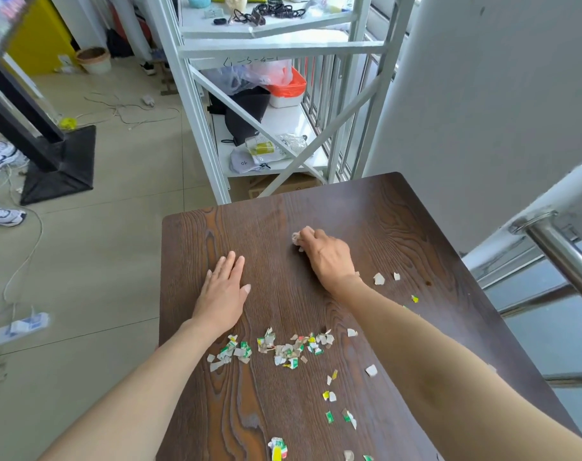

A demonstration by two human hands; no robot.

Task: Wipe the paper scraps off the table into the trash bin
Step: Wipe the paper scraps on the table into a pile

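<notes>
Torn paper scraps [283, 349], white, green and yellow, lie strewn over the near half of a dark wooden table [399, 211]. A few more scraps [379, 278] sit beside my right wrist. My left hand [224, 292] rests flat on the tabletop, fingers together, holding nothing. My right hand [326, 252] is closed on a small crumpled wad of paper [296, 237] at the table's middle, pressing it to the surface. No trash bin near the table shows in this view.
A white metal shelf [259, 48] with bags and small items stands just beyond the table. A steel handrail [562, 257] runs at the right. On the floor at left lie cables, a power strip [20, 327] and a black stand base [60, 164]. A pale basket [95, 59] stands far back.
</notes>
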